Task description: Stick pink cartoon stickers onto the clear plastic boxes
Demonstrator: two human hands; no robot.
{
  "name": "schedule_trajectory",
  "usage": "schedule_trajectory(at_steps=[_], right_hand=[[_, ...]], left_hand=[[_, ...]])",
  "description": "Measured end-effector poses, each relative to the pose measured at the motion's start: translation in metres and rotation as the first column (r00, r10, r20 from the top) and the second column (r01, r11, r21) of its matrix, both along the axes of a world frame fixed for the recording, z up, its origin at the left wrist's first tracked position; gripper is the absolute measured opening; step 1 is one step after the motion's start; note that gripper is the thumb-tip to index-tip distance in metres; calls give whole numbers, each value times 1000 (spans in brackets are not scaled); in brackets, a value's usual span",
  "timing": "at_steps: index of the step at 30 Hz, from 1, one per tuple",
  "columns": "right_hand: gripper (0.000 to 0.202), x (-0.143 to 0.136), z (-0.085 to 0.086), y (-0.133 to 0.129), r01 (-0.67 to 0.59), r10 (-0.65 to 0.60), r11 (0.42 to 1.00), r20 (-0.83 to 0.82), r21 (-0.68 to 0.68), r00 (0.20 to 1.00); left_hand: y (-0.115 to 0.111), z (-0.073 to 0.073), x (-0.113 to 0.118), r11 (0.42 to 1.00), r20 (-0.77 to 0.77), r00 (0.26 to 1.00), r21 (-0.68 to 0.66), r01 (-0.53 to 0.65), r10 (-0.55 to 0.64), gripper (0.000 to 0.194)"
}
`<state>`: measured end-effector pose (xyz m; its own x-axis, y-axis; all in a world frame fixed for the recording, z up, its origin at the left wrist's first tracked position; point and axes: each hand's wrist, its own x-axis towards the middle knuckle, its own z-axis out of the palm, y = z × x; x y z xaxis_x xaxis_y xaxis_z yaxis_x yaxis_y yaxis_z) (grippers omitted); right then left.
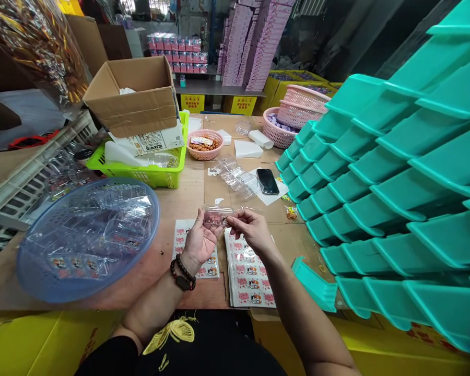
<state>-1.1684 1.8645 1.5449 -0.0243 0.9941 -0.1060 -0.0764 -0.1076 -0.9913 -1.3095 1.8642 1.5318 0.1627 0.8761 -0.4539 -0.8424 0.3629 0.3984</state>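
Observation:
My left hand (201, 243) holds a small clear plastic box (218, 209) from below and at its left end, palm up. A pink-lettered sticker (213, 217) lies along the box. My right hand (254, 230) pinches the sticker's right end, where a cat picture shows, thumb against forefinger. How firmly the sticker adheres cannot be seen. Beneath my hands are a sheet of cat stickers (179, 245) on the left and a thicker stack of sticker sheets (243, 289) on the right. A blue basket (28, 271) at the left holds clear boxes, some bearing stickers.
Tall stacks of teal trays (395, 183) line the right side, with a loose teal piece (315, 284) at their foot. Farther back are a phone (267, 181), clear packaging (235, 175), a pink basket (203, 155) of brown pieces, and a green basket (156, 180) under a carton (141, 120).

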Motion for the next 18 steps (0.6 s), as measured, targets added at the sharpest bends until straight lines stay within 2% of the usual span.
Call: schedule_trajectory(at_steps=[7, 18], right_hand=[[42, -2, -1, 0, 13, -13, 1000, 7, -8, 1000], [46, -3, -4, 1, 25, -25, 999, 12, -21, 1000]], left_hand=[[-1, -1, 1, 1000, 14, 1000, -25, -7, 7, 33], [-1, -2, 1, 1000, -19, 1000, 11, -12, 13, 29]])
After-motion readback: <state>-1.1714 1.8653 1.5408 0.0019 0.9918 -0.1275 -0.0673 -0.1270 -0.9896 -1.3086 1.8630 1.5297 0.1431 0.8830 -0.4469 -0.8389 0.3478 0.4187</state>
